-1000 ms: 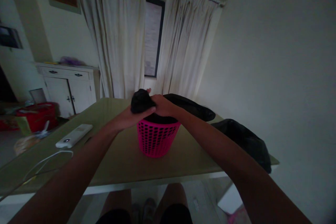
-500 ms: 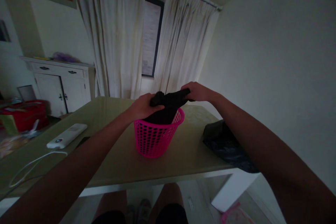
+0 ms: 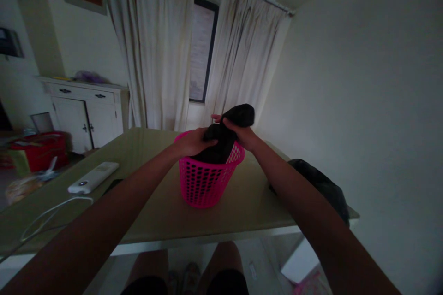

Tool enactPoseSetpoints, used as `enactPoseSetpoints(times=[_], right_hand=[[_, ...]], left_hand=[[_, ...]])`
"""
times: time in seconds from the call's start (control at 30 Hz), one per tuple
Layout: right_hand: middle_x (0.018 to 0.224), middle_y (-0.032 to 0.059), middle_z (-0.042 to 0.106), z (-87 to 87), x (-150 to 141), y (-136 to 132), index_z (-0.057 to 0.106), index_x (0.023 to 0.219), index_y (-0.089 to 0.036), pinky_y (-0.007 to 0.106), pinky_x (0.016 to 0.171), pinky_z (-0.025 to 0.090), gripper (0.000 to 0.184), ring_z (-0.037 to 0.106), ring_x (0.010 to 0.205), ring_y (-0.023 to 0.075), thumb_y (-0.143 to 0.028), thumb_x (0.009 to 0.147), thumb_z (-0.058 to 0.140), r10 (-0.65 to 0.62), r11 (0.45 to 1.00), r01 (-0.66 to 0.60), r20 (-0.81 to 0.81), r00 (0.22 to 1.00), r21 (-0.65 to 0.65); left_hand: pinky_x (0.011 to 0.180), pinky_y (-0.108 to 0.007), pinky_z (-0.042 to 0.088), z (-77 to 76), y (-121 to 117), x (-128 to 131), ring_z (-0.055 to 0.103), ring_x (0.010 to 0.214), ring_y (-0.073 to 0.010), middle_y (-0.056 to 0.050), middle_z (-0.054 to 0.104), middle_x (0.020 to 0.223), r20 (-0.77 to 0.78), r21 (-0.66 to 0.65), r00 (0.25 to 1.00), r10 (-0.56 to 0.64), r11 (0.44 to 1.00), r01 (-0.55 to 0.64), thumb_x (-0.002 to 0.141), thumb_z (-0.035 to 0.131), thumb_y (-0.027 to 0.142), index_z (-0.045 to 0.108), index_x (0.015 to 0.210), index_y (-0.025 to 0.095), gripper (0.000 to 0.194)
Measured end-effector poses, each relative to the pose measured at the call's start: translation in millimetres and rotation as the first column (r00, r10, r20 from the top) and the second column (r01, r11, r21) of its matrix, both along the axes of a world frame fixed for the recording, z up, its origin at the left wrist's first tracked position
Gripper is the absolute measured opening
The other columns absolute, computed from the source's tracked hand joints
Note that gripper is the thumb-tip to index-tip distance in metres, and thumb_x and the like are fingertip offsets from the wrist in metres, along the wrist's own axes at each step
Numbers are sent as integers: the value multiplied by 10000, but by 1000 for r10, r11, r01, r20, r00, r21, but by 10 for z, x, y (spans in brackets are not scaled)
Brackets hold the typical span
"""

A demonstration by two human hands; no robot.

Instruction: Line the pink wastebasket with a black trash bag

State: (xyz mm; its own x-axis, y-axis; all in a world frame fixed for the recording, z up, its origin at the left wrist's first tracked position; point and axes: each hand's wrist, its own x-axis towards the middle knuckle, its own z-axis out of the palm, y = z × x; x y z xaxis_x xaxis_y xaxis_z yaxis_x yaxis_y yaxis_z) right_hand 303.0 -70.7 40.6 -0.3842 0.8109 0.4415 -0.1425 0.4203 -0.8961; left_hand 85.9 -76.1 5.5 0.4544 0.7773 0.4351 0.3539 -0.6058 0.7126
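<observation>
A pink perforated plastic basket stands upright on the table, with a black plastic bag inside it. At the left of the opening, my left hand is closed on a bunched part of the bag. My right hand grips its gathered upper end, thumb in front and some fingers showing behind. A black tuft sticks up past the right thumb. How far down the bag reaches is hidden by the basket wall. Another dark plastic bag lies at the table's right end, partly behind my right forearm.
On the left of the table lie a white remote-like device, a white cable and a dark flat object partly covered by my left forearm. A white cabinet and a red bag stand beyond.
My right hand has come left and inward, bringing the stretched bag end against my left hand and bunching it upward. My left hand keeps its hold at the basket.
</observation>
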Motion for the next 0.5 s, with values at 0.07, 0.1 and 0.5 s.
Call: enactPoseSetpoints(times=[0.07, 0.1, 0.5], right_hand=[[820, -11, 725, -45, -208, 71, 659, 888, -231, 340, 927, 601, 476, 702, 831, 170, -596, 743, 928, -115, 991, 97, -232, 966, -87], [682, -50, 631, -65, -278, 114, 619, 855, -232, 309, 831, 591, 457, 631, 691, 139, -571, 768, 913, -198, 976, 162, -285, 938, -143], [593, -19, 567, -259, -604, 360, 586, 773, -198, 244, 571, 390, 138, 460, 530, 114, -248, 902, 582, -329, 882, 349, 116, 937, -317]], left_hand=[[1045, -471, 561, -11, -24, -9, 720, 1213, -346, -139, 780, 1275, 179, -17, 984, -4, 1000, 7, 834, 786, 556, 653, 1319, 192, 620], [1073, -467, 549, -11, -43, -21, 691, 1265, -342, -152, 743, 1346, 292, -34, 956, 28, 999, -19, 813, 825, 578, 587, 1398, 193, 739], [594, -291, 454, 105, -147, 114, 576, 623, -160, -19, 651, 726, 563, -121, 821, 94, 992, -31, 844, 771, 768, 655, 911, 197, 587]])
